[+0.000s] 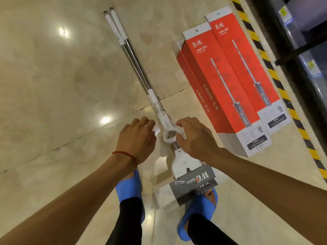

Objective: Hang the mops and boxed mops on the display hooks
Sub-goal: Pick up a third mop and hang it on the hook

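Observation:
Two loose mops [136, 68] lie side by side on the floor, white grips far away, metal poles running toward me. Their white heads with a grey label [192, 181] rest between my feet. My left hand [137, 138] hovers just left of the white wringer ring [169, 134], fingers spread, holding nothing. My right hand [192, 137] hovers on the ring's right side, fingers apart, touching or nearly touching it. To the right lie red boxed mops [224, 89], stacked, with white hang tabs at their far ends.
The floor is glossy beige tile [53, 85]. A yellow-and-black hazard stripe [276, 75] runs along the right, beside a dark shelving base [290, 41]. My feet in blue sandals [129, 190] stand on either side of the mop heads.

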Demonstrator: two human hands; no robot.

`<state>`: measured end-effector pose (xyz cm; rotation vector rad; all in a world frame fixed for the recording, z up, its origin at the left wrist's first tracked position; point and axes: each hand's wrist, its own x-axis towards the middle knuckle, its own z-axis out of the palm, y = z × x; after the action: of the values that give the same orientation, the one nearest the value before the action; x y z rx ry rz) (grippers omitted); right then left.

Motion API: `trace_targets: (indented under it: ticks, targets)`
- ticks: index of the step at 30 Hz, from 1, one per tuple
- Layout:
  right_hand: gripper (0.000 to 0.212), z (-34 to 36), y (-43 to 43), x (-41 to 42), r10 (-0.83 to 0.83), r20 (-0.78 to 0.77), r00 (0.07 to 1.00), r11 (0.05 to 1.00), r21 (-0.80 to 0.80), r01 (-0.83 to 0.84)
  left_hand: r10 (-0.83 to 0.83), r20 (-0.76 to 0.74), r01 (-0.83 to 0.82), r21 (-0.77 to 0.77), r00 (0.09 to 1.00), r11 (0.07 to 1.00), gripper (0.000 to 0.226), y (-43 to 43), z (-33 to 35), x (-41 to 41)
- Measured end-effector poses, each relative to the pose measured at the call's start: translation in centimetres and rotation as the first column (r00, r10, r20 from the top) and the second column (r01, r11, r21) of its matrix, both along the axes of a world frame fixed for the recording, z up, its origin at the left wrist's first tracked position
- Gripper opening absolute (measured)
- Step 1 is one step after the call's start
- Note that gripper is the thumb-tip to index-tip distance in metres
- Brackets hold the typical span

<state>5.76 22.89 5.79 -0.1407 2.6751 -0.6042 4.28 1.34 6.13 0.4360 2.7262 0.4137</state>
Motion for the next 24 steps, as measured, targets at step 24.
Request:
trace_targets:
  ticks: [24]
  targets:
    - [0.027, -21.2, -0.8, -6.8, -0.274, 0.582, 0.766, 0.806, -0.295, 0.513, 0.150, 0.236, -0.150, -0.019, 0.960, 0.989, 0.038, -1.3, -19.3, -1.4]
